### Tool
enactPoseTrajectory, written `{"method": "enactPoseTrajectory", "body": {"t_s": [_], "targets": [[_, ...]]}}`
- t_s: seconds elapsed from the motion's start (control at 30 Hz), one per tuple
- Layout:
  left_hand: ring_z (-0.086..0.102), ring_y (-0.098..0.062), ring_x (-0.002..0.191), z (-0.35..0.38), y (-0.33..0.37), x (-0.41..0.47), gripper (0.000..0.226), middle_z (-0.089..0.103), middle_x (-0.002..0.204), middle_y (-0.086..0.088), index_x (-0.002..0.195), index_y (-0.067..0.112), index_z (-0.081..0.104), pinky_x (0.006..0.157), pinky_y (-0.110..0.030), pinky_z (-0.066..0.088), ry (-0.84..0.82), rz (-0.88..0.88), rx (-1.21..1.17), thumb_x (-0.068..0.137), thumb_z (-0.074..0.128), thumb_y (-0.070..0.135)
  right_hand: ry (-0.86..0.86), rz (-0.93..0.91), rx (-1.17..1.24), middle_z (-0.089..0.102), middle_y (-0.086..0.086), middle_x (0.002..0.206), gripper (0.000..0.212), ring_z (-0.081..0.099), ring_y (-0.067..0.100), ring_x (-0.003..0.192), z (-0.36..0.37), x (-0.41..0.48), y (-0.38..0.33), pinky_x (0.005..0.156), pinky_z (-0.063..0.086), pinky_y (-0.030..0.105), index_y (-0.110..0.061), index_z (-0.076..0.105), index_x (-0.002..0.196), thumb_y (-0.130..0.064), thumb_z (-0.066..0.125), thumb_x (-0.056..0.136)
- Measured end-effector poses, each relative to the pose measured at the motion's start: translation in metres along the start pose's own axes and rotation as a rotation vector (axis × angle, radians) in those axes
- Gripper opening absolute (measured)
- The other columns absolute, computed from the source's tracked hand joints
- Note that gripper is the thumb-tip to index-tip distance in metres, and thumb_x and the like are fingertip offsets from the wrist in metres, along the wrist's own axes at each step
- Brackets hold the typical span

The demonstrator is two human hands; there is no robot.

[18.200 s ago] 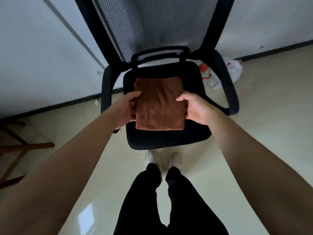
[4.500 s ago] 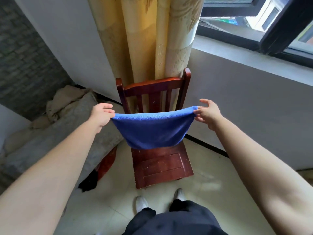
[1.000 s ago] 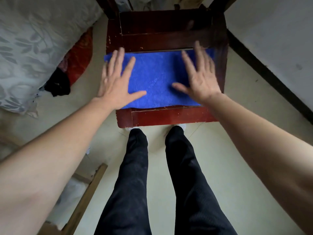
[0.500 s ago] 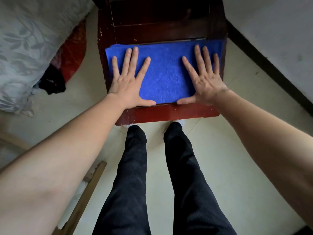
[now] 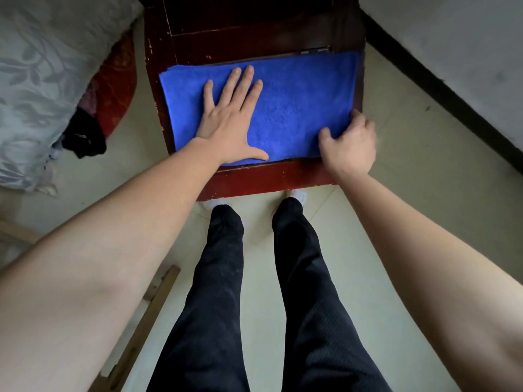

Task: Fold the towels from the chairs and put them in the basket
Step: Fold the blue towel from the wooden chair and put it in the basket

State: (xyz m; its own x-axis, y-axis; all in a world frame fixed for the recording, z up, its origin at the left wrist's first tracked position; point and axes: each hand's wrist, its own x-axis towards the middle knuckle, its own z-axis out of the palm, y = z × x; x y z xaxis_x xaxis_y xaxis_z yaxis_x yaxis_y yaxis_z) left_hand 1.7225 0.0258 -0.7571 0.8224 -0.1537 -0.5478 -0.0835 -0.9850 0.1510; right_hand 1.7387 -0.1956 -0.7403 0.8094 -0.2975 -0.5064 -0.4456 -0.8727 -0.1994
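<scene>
On chair seat (image 5: 254, 176) | left hand (image 5: 229, 120) flat on towel (image 5: 297, 108) | right hand (image 5: 349, 145) gripping corner

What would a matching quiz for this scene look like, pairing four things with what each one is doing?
1. left hand
2. right hand
3. blue towel
4. wooden chair

A. lies spread on the seat
B. pressed flat, fingers apart
C. bears the towel
D. curled at the towel's right near corner

Pairs: 1-B, 2-D, 3-A, 4-C
</scene>
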Motion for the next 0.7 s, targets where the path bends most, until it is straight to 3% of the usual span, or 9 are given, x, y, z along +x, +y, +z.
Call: {"method": "enactPoseTrajectory", "body": {"t_s": [0.13, 0.27, 0.43, 0.5, 0.6, 0.7], "targets": [[-0.005, -0.028, 0.153, -0.002, 0.003, 0.006, 0.149, -0.008, 0.166, -0.007, 0.157, 0.016, 0.001, 0.115, -0.066, 0.009, -0.009, -0.035, 0.049, 0.044, 0.066, 0.088, -0.148, 0.248, 0.234, 0.064, -0.003, 0.104, 0.056, 0.064, 0.026, 0.105, -0.004, 0.007, -0.011, 0.084, 0.049, 0.032, -0.019, 0.054, 0.116, -0.049, 0.070, 0.073], [-0.007, -0.028, 0.152, -0.006, 0.002, 0.008, 0.152, -0.011, 0.165, -0.007, 0.156, 0.015, -0.003, 0.114, -0.067, 0.010, -0.039, -0.032, 0.058, 0.044, 0.063, 0.092, -0.272, 0.298, 0.461, 0.069, -0.005, 0.084, 0.025, 0.070, 0.025, 0.094, -0.017, 0.013, -0.012, 0.084, 0.058, 0.039, -0.022, 0.065, 0.084, -0.039, 0.074, 0.068], [-0.007, -0.029, 0.152, -0.008, 0.002, -0.004, 0.139, -0.009, 0.166, -0.009, 0.157, 0.017, 0.002, 0.116, -0.065, 0.005, 0.019, -0.025, -0.050, 0.054, 0.064, 0.087, -0.365, 0.427, 0.800, 0.073, 0.013, 0.110, 0.046, 0.072, 0.030, 0.099, -0.046, 0.008, -0.021, 0.081, 0.061, 0.050, -0.008, 0.062, 0.107, -0.020, 0.081, 0.068], [-0.005, -0.030, 0.152, -0.006, -0.002, -0.018, 0.124, -0.008, 0.165, -0.011, 0.157, 0.018, 0.006, 0.116, -0.061, 0.005, 0.130, -0.133, -0.181, 0.065, 0.055, 0.085, -0.388, 0.466, 0.883, 0.071, 0.016, 0.109, 0.049, 0.074, 0.032, 0.093, -0.058, 0.005, -0.026, 0.076, 0.061, 0.055, -0.005, 0.057, 0.109, -0.016, 0.082, 0.068], [0.007, -0.032, 0.151, -0.001, -0.020, -0.040, 0.100, 0.002, 0.165, -0.013, 0.156, 0.015, 0.016, 0.118, -0.052, 0.010, 0.291, -0.467, -0.516, 0.083, 0.050, 0.074, -0.362, 0.425, 0.952, 0.069, 0.011, 0.085, 0.025, 0.071, 0.028, 0.077, -0.067, -0.009, -0.045, 0.077, 0.061, 0.052, -0.010, 0.057, 0.086, -0.011, 0.079, 0.075], [0.036, -0.027, 0.139, -0.002, -0.048, -0.050, 0.074, 0.036, 0.152, -0.010, 0.147, 0.013, 0.036, 0.116, -0.043, 0.027, 0.307, -0.772, -0.967, 0.092, 0.046, 0.060, -0.387, 0.308, 1.000, 0.076, 0.015, 0.088, 0.027, 0.074, 0.034, 0.085, -0.058, -0.025, -0.071, 0.085, 0.059, 0.056, -0.004, 0.069, 0.089, -0.013, 0.081, 0.067]]}}
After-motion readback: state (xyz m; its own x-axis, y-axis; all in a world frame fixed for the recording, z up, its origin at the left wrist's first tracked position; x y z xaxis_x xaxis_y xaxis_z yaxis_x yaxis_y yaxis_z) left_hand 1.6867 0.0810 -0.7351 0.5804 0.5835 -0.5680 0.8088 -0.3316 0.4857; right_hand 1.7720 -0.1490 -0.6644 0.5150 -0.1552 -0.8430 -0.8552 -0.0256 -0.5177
